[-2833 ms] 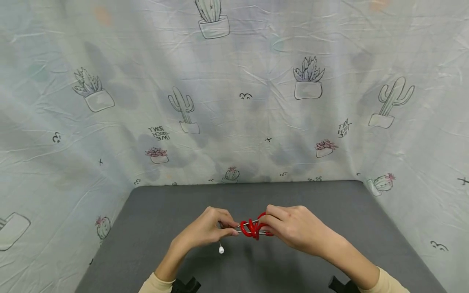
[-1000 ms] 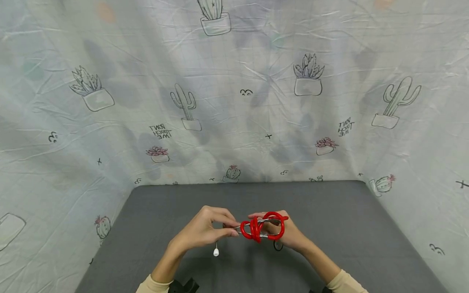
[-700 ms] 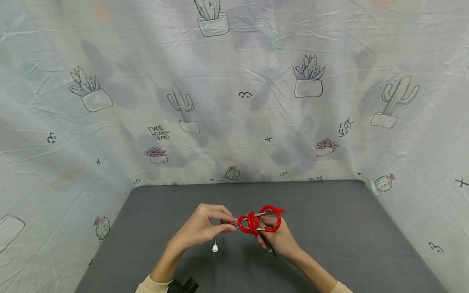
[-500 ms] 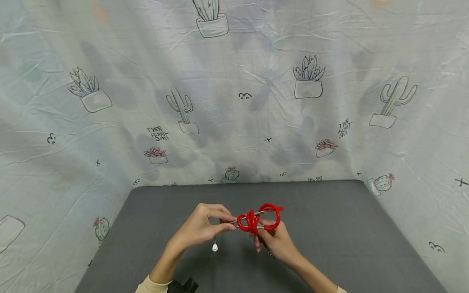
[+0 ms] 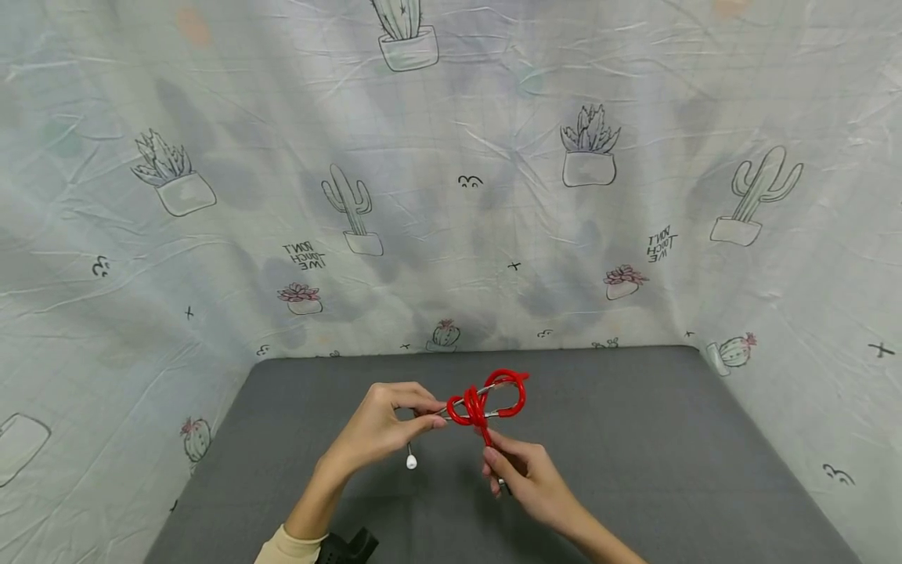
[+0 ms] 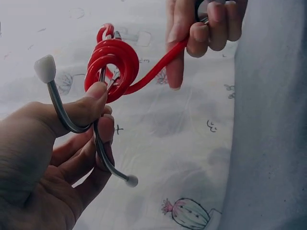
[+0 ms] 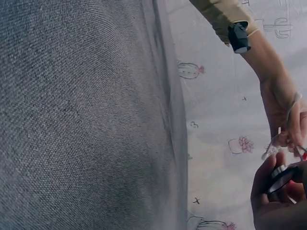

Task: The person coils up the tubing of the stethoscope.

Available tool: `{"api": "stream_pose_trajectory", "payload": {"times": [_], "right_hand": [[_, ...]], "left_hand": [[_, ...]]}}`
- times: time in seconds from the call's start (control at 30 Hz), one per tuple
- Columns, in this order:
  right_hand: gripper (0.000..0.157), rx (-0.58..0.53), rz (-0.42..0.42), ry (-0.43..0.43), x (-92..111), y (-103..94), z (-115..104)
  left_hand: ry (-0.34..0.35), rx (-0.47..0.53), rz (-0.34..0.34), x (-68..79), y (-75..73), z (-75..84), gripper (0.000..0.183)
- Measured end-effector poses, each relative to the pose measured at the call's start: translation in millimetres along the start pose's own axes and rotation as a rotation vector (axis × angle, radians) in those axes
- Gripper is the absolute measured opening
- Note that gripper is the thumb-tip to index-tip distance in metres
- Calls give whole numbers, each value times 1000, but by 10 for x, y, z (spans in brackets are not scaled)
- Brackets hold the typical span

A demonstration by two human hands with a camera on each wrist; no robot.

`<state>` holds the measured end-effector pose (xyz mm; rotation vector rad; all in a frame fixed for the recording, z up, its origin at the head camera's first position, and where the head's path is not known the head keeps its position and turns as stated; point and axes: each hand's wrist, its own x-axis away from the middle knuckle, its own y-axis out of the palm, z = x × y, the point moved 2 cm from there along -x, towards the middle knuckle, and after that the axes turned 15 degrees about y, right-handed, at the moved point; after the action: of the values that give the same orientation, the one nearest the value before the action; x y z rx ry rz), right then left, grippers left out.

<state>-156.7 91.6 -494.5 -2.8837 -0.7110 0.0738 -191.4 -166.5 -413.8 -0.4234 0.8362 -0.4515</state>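
Observation:
A stethoscope with red tubing [image 5: 475, 407] is held in the air above the table. Its tubing is coiled round the metal ear tubes, with a larger loop at the right. My left hand [image 5: 384, 423] pinches the ear tubes between thumb and fingers. White ear tips [image 6: 45, 68] poke out on either side of that hand in the left wrist view. Below and right of the coils, my right hand [image 5: 532, 478] grips the tubing's end and the round chest piece [image 7: 282, 179]. A stretch of tubing runs taut between coils and right hand; fingers partly cover the chest piece.
Beneath the hands lies a grey cloth-covered table [image 5: 317, 470]. A pale curtain [image 5: 437, 235] printed with cacti and potted plants surrounds it at the back and sides. A black wrist device [image 5: 347, 547] sits by the left sleeve.
My right hand has left the right end of the coils and moved down below them, now drawing the tubing's end and chest piece toward me. The left hand keeps its pinch and has risen slightly.

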Motion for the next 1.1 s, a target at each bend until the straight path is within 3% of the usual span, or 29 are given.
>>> {"api": "stream_pose_trajectory", "payload": {"times": [0.37,0.8,1.1], "right_hand": [[46,356,158,-101,171,14,-163],[43,478,264,-195,267,-2,-251],[47,639,403,-365,232,-46,-346]], "left_hand": [[3,-99,-6,-9,-2,18,15],[-7,-150,-1,-20,-9,38,14],[-31,-152,-6,-62,-20,38,13]]}}
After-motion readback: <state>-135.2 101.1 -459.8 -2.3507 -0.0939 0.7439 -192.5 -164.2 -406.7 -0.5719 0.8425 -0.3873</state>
